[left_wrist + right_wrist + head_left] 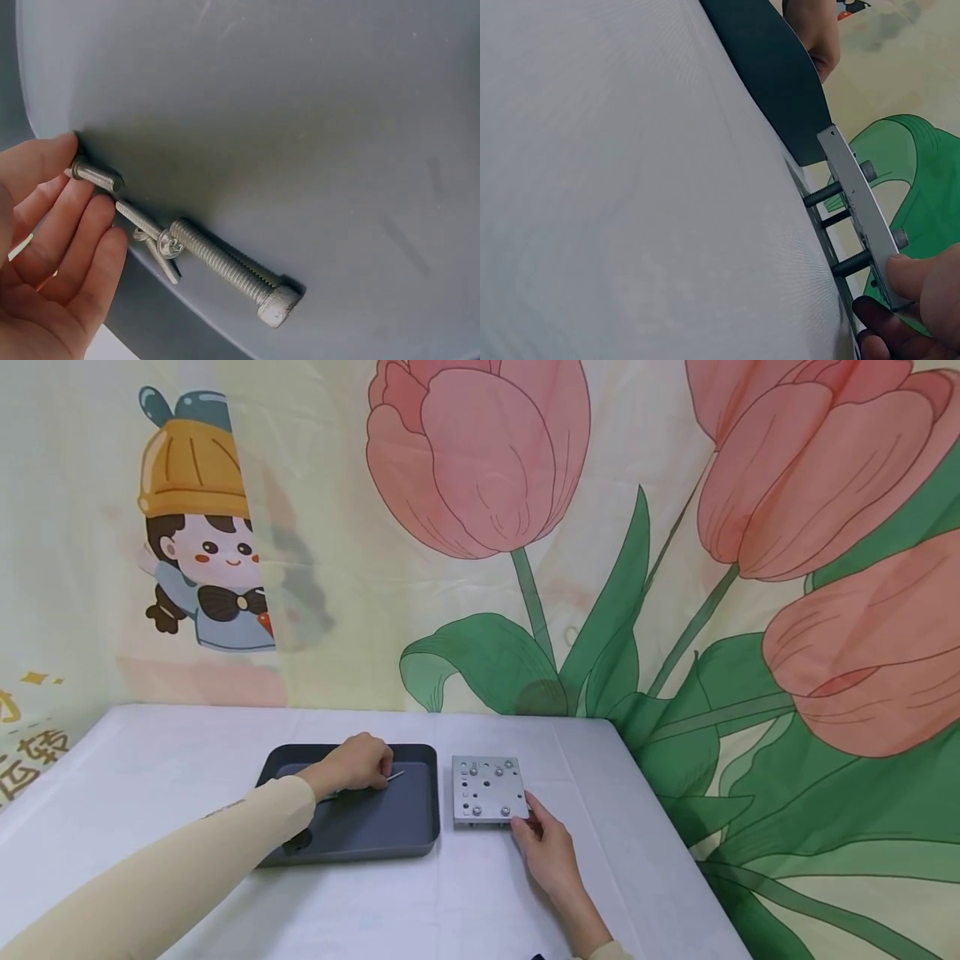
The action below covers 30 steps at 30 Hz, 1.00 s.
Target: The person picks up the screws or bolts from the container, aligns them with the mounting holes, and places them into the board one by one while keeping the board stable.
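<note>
My left hand (pixel 358 762) reaches into a dark grey tray (pixel 375 841). In the left wrist view its thumb and fingertips pinch a short screw (pixel 99 177) near the tray wall. Close to the fingers lie a thick socket-head bolt (pixel 229 262) and thinner screws (pixel 139 217), overlapping one another. A square silvery metal plate (pixel 486 797) with holes and several bolts stands right of the tray. My right hand (pixel 549 852) grips its near right corner, thumb on top and fingers below. Seen from the right wrist, bolt shanks (pixel 853 264) stick out beneath the plate.
A white cloth covers the table (pixel 390 910). Behind it hangs a backdrop printed with tulips (pixel 510 460) and a cartoon figure (pixel 210 527). Something small and black (pixel 300 840) sits at the tray's near left, partly behind the left sleeve.
</note>
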### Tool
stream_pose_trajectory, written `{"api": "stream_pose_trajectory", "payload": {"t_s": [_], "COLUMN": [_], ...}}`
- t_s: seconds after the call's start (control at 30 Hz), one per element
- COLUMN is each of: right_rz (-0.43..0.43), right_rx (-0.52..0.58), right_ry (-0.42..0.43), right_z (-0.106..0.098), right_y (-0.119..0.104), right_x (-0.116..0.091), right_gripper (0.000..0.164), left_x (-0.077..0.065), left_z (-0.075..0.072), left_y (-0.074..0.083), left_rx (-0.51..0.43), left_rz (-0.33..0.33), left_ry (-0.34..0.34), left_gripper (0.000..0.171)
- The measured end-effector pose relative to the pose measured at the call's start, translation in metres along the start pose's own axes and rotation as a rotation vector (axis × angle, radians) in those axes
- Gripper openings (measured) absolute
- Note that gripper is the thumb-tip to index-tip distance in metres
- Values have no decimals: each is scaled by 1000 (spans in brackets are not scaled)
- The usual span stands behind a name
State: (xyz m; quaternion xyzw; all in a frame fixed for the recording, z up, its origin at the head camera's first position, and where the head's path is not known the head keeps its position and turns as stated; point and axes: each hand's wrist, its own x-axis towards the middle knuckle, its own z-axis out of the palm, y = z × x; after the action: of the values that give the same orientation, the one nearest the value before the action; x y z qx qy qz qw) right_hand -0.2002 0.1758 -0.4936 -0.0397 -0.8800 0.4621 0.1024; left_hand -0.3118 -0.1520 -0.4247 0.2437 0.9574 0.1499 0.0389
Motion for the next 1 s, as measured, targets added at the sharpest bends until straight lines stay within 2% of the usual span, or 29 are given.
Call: {"api": "stream_pose_trajectory", "payload": {"t_s": [0.33, 0.73, 1.0], "right_rz": [6, 5, 11], "right_rx": [8, 7, 14], "right_ry": [2, 12, 5], "right_z": [0, 1, 0], "right_y": [0, 0, 0], "right_x": [0, 1, 0], "right_gripper": [55, 54, 55], "left_x": [1, 2, 4], "left_z": [0, -4, -3], "left_y": [-1, -3, -7], "left_rx": [-42, -94, -157], "left_rz": [-10, 71, 94], "left_ry": [72, 173, 177], "left_gripper": [15, 2, 5]}}
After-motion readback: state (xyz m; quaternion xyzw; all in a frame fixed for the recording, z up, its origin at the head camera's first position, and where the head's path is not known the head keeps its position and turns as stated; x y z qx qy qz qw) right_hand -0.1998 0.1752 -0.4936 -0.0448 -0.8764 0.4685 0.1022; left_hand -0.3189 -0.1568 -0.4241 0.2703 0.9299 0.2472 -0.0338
